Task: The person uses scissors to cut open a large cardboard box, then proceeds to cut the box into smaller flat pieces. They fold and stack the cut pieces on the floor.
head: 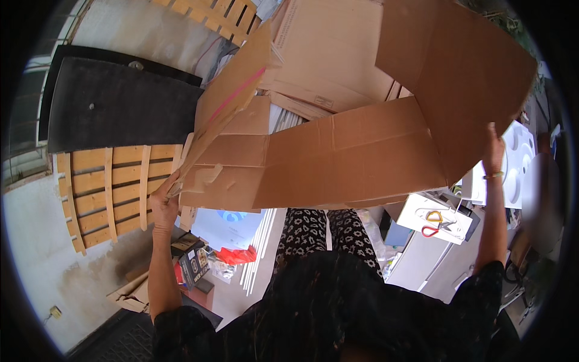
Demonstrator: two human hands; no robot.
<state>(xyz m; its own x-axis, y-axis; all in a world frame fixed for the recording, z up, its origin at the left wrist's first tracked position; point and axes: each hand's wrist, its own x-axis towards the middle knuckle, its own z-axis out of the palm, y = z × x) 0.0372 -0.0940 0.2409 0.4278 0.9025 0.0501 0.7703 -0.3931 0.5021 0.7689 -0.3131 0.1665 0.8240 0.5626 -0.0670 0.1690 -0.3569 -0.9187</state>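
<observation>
A large brown cardboard box (348,158), opened out and partly unfolded, spans the space before me. My left hand (164,199) grips the lower corner of its left panel, where loose clear tape hangs. A pink strip runs along that panel's edge. My right hand (494,147) holds the outer edge of the right panel, its thumb showing and its other fingers hidden behind the cardboard. Beyond the box, flattened cardboard sheets (330,45) lean in a stack, partly covered by the raised panels.
Scissors with red and yellow handles (436,224) lie on white foam at the right. More white moulded foam (520,163) stands beside my right forearm. Slatted wooden panels (117,190) and black boards (122,104) lean at the left wall. White rods (258,253) and a red plastic bag (236,255) lie below.
</observation>
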